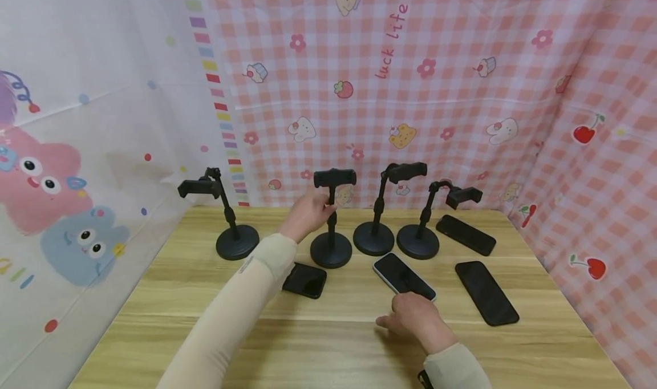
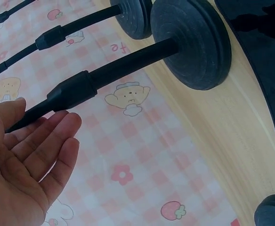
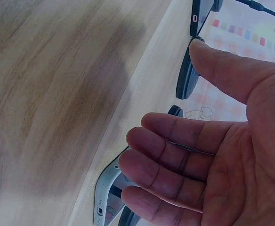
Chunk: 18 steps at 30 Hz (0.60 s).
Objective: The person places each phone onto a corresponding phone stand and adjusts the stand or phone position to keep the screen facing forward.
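Left of centre, a black phone stand (image 1: 331,251) stands upright on its round base. My left hand (image 1: 308,212) grips its thin upper pole, just below the clamp. In the left wrist view, the thumb and fingers of the left hand (image 2: 34,165) curl around the pole above its thicker collar. My right hand (image 1: 418,320) is over the table with nothing in its grasp, near the lower end of a light-edged phone (image 1: 402,276). Its fingers are relaxed in the right wrist view, the palm of this right hand (image 3: 222,160) bare. A black phone (image 1: 308,280) lies partly behind the left sleeve.
Another phone stand (image 1: 238,242) is at the left; two more, a middle stand (image 1: 373,238) and a right stand (image 1: 418,242), are to the right. Two dark phones, one at the back (image 1: 466,235) and one nearer (image 1: 486,293), lie at the table's right. Patterned cloth (image 1: 359,109) hangs behind.
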Available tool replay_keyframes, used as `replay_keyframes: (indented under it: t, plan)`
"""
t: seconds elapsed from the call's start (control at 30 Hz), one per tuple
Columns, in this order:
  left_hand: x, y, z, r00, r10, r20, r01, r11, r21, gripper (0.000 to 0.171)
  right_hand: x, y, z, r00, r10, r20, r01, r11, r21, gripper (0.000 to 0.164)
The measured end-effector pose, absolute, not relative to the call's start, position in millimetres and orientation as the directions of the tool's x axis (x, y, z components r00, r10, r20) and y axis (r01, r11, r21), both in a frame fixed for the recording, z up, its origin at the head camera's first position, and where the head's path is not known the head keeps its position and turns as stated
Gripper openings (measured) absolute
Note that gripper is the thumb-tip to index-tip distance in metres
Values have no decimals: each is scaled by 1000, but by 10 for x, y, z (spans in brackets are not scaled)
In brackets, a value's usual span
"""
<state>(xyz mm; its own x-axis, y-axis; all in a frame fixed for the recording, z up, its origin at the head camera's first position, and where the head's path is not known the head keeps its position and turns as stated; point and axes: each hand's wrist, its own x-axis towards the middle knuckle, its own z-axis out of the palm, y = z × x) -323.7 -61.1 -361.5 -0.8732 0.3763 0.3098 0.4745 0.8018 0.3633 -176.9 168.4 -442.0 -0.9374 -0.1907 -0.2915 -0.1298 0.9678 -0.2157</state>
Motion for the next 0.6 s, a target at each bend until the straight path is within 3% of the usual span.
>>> replay_keyframes:
  t: [0.6]
  plan:
    - [-3128,-710,-3632,-884,380,272,463,793,397,22,-1794,1704,-4392,-938,-197,-285,-144,970,-197,44]
